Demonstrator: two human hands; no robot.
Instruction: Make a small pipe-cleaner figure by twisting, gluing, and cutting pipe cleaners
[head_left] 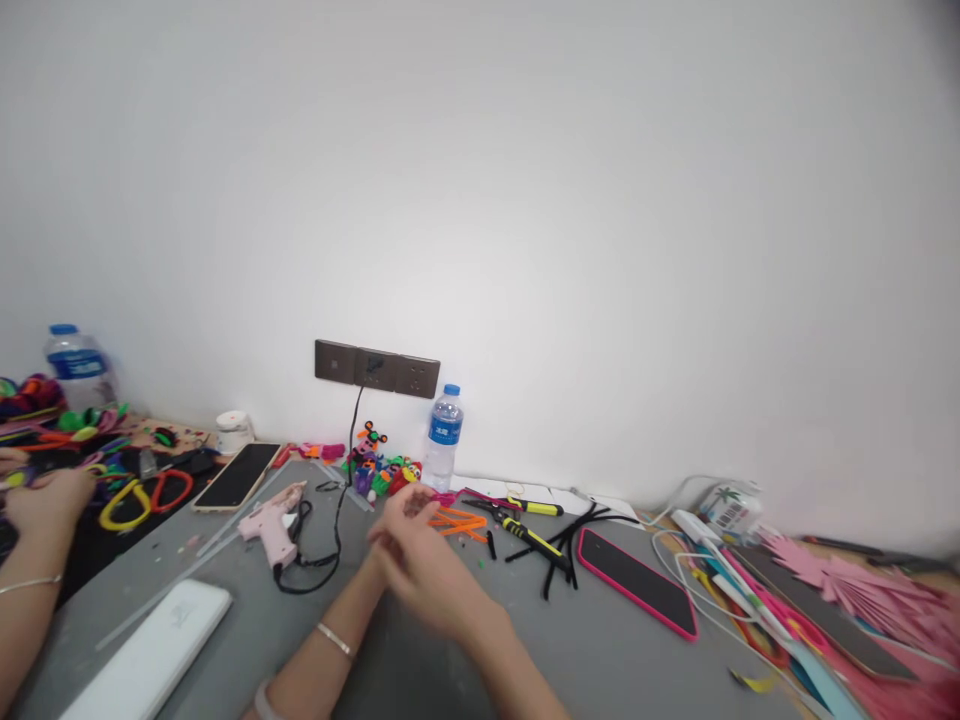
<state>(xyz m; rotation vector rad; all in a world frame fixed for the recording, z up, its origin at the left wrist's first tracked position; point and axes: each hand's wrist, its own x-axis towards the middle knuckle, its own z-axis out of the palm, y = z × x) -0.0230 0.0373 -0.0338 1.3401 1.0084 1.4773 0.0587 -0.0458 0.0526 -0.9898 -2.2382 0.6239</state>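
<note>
My left hand (401, 508) and my right hand (429, 572) meet over the middle of the grey mat, the right one nearer the camera and partly covering the left. Both have their fingers curled together. A magenta pipe cleaner (445, 498) shows at the fingertips of my left hand, which appears pinched on it. What my right fingers hold, if anything, is hidden. Just beyond lie orange pipe cleaners (463, 524) and yellow-black pliers (534, 538). Black pipe cleaners (574, 530) are spread to the right of them.
A pink glue gun (271, 525) with a black cord and a white power bank (154, 655) lie left. A water bottle (442, 445) stands by small colourful figures (382, 472). A pink-edged phone (637, 583) lies right. Another person's hand (49, 505) works at far left.
</note>
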